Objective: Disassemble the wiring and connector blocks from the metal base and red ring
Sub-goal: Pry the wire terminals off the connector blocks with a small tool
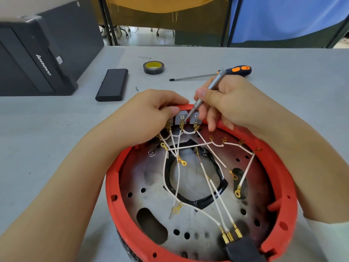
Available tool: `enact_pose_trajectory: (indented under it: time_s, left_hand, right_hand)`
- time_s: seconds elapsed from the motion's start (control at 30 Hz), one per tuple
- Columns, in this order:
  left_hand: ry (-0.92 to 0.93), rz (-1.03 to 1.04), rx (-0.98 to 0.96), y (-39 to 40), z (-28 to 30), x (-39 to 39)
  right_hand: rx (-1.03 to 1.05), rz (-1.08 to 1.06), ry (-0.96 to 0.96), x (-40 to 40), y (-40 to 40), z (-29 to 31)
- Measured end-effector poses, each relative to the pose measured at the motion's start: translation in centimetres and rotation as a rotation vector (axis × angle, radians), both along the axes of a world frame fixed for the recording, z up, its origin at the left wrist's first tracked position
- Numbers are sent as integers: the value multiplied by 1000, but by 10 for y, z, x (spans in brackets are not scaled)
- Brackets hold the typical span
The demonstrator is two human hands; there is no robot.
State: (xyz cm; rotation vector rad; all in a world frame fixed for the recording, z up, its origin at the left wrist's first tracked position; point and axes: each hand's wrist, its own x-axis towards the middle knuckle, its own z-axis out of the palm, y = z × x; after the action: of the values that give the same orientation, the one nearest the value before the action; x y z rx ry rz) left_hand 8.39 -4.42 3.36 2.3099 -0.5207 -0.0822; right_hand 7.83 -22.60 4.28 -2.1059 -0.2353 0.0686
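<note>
A red ring (279, 178) surrounds a perforated metal base (151, 188) in front of me. White wires (209, 178) with gold terminals cross the base. They run to grey connector blocks (180, 118) at the ring's far edge and to a black plug (239, 248) at the near edge. My left hand (151, 114) grips the far rim of the ring beside the blocks. My right hand (226, 103) holds a thin silver screwdriver (205, 93) like a pen, its tip on the middle block's terminal.
On the grey table beyond lie an orange-and-black screwdriver (234, 71), a roll of black tape (153, 67), a black power bank (112, 84) and a tiny screw (137, 88). A black Lenovo computer case (37, 59) stands at the far left.
</note>
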Motion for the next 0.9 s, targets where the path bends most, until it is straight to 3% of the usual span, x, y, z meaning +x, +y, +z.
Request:
enact_pose_trajectory:
  time_s: [0.3,0.9]
  left_hand:
    - [2,-9,-11,1,1,-2]
    - [16,13,6,-1,0,-2]
  right_hand:
    - [27,49,-121,-7,-1,-8]
    - [-81,-5,22,8,0,1]
